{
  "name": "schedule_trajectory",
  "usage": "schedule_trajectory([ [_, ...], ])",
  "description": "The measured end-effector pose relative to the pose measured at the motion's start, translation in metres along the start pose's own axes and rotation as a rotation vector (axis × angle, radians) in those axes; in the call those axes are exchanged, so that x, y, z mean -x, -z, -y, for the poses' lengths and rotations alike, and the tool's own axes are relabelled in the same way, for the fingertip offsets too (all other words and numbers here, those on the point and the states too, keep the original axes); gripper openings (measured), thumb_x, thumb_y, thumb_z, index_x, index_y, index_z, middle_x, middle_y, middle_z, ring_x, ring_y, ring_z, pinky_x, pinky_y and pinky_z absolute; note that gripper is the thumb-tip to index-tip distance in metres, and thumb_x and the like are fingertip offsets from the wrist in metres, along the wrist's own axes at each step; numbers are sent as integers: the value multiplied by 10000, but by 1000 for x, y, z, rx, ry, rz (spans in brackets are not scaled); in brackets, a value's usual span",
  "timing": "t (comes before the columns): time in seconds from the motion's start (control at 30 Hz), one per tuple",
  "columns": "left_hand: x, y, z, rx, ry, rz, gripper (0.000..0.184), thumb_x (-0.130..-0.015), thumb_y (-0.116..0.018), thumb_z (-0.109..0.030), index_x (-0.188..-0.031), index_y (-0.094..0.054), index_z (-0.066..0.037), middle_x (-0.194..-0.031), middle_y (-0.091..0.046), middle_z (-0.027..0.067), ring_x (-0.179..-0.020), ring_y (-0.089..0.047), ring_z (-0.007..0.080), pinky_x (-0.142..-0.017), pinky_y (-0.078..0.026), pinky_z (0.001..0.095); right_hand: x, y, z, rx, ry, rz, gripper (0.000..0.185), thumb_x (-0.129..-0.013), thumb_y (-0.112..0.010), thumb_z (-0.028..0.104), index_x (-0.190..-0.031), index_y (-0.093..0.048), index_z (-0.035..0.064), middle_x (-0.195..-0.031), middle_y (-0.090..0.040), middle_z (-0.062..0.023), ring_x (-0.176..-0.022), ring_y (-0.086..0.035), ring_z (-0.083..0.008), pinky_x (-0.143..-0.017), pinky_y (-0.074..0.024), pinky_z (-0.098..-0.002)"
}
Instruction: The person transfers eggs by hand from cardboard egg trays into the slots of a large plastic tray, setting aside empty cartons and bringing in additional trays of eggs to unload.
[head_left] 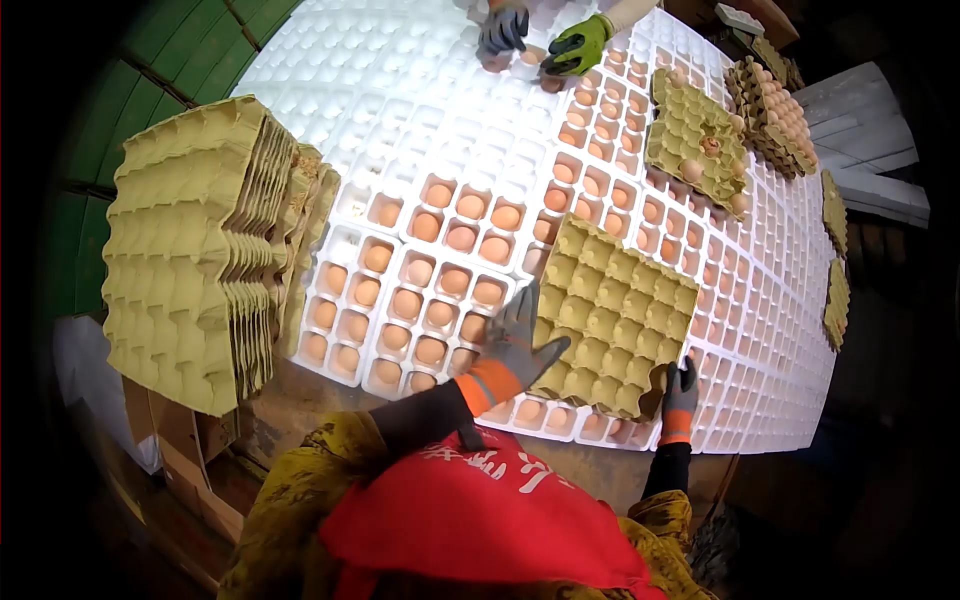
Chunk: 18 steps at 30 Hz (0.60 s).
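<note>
An empty yellowish pulp egg tray [615,315] lies over the white egg trays in front of me, between my two gloved hands. My left hand [515,340] is at its left side, fingers stretched out and the thumb spread over the edge. At the lower right corner, my right hand [680,400] grips the tray's edge; part of its thumb is hard to see. Brown eggs [455,280] sit in the white foam trays [400,250] left of my left hand. More eggs show along the near edge, below the pulp tray.
A tall stack of pulp trays [180,260] stands at the left. Across the table, another person's grey glove [503,30] and green glove [577,45] are close to eggs. A pulp tray with a few eggs [695,140] and a stack loaded with eggs [770,115] are at upper right.
</note>
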<state>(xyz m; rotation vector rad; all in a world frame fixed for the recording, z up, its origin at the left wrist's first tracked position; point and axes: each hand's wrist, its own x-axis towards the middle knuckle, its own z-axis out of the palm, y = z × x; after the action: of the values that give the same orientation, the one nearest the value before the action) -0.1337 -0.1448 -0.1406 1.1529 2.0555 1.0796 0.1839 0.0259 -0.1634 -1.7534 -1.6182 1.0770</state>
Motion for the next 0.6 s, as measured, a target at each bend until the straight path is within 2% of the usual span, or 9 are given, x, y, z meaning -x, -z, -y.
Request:
schedule_trajectory([
  [0.07,6,-5,-13,174,16,-23,897,-892,-688,-456,-1540,-293,22,-1520,-383,256,-1412,-355,399,-1159,-292,498,-11,5,-39,-131,83,108,455,-963,-665,147,-1364,-563,-43,-1271,-647,-118,-1137,-586,-167,-992,-452,-302],
  [0.1,8,-4,-19,260,26,-41,891,-887,-702,-439,-1540,-301,16,-1513,-395,251,-1411,-357,393,-1159,-293,491,-9,5,-43,-134,147,80,474,-960,-629,106,-1393,-530,-57,-1329,-622,-140,-1172,-580,-200,-1017,-444,-326],
  [0.17,7,30,-50,406,-47,-87,819,-873,-742,-324,-1529,-361,-15,-1508,-422,231,-1406,-373,376,-1157,-310,469,12,19,35,-206,102,110,476,-977,-589,115,-1416,-509,-50,-1360,-601,-141,-1201,-567,-199,-1032,-439,-328],
  [0.23,21,69,-88,164,-318,-264,779,-867,-749,-252,-1520,-391,-24,-1497,-436,219,-1381,-400,376,-1138,-346,453,14,16,92,-238,288,203,512,-993,-561,129,-1467,-457,-33,-1427,-551,-136,-1252,-534,-200,-1065,-415,-331],
  [0.33,49,131,-121,194,-498,-461,802,-825,-777,-131,-1505,-386,39,-1485,-433,212,-1381,-406,358,-1127,-368,438,6,-30,183,-425,541,307,578,-1003,-562,138,-1530,-375,-8,-1492,-493,-116,-1333,-472,-204,-1118,-363,-340],
  [0.37,64,151,-121,133,-495,-555,776,-815,-770,-109,-1482,-410,57,-1478,-442,218,-1368,-417,362,-1130,-361,440,9,-51,217,-471,576,353,570,-1008,-554,136,-1528,-376,-13,-1484,-497,-120,-1314,-480,-189,-1107,-370,-331],
  [0.43,93,192,-119,-53,-466,-747,728,-806,-751,-92,-1446,-448,78,-1462,-461,230,-1342,-437,376,-1133,-350,447,-3,-105,269,-547,639,478,583,-1003,-569,165,-1535,-381,14,-1363,-586,-100,-1123,-598,-158,-925,-497,-300],
  [0.5,128,231,-116,-193,-302,-934,704,-816,-736,-133,-1431,-463,74,-1447,-484,228,-1323,-447,405,-1130,-341,461,26,-149,346,-436,641,632,519,-1005,-547,108,-1501,-435,5,-1310,-617,-100,-1071,-603,-154,-913,-491,-281],
  [0.6,164,272,-89,-232,-236,-1239,678,-831,-710,-138,-1436,-467,47,-1429,-501,215,-1288,-467,415,-1121,-342,468,89,-216,442,-451,760,861,468,-988,-554,113,-1451,-525,54,-1176,-681,-94,-992,-635,-151,-854,-505,-275],
])
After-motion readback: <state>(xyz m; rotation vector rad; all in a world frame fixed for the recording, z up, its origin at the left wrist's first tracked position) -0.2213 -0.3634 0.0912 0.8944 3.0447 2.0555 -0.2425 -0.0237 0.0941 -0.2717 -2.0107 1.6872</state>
